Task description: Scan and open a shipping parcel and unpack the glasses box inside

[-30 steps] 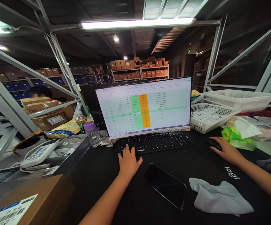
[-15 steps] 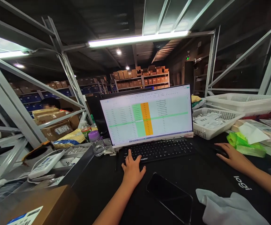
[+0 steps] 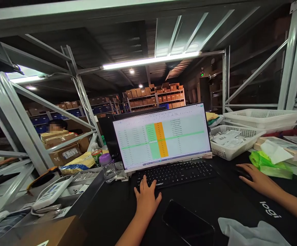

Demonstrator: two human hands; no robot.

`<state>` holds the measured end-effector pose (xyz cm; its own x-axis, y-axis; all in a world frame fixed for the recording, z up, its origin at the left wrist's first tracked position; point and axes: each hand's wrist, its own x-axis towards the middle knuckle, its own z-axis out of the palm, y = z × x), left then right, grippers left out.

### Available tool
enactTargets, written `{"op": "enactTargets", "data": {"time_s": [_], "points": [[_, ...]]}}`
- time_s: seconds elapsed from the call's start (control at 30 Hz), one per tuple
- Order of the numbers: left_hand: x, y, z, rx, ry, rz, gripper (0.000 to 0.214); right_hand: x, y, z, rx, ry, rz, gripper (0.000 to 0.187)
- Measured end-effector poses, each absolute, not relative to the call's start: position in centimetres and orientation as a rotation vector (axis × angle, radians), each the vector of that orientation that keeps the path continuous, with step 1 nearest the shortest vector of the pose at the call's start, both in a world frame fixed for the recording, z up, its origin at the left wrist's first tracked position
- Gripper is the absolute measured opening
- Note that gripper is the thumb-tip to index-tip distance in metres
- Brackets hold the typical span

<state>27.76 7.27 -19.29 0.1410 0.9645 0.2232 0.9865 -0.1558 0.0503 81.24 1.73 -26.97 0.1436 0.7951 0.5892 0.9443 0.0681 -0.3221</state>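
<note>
My left hand lies at the left end of the black keyboard, its fingers spread over the lower keys and holding nothing. On the right, my right hand is curved over a dark computer mouse, mostly covered by the palm and fingers. Both rest on a black desk mat with a "logi" mark. Behind the keyboard stands a monitor showing a spreadsheet with a green column, an orange column and one row highlighted in green. A dark-screened phone lies between my forearms.
A purple-lidded bottle stands left of the monitor. White plastic baskets and a green plastic packet are at the right. A grey cloth lies in front. A cardboard box sits at lower left. Behind the rack, a person is partly visible.
The view has tilted upward, so the desk and screen sit lower in the picture. Both hands keep their places at the keyboard and mouse. The spreadsheet looks the same.
</note>
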Motion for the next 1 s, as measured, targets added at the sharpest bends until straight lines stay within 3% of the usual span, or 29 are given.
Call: {"op": "enactTargets", "data": {"time_s": [1.0], "points": [[27.6, 8.0, -20.3, -2.266, -1.937, -0.302, 0.058, 80.4, 1.0, -25.7, -1.776, -1.716, -0.259, 0.052]]}}
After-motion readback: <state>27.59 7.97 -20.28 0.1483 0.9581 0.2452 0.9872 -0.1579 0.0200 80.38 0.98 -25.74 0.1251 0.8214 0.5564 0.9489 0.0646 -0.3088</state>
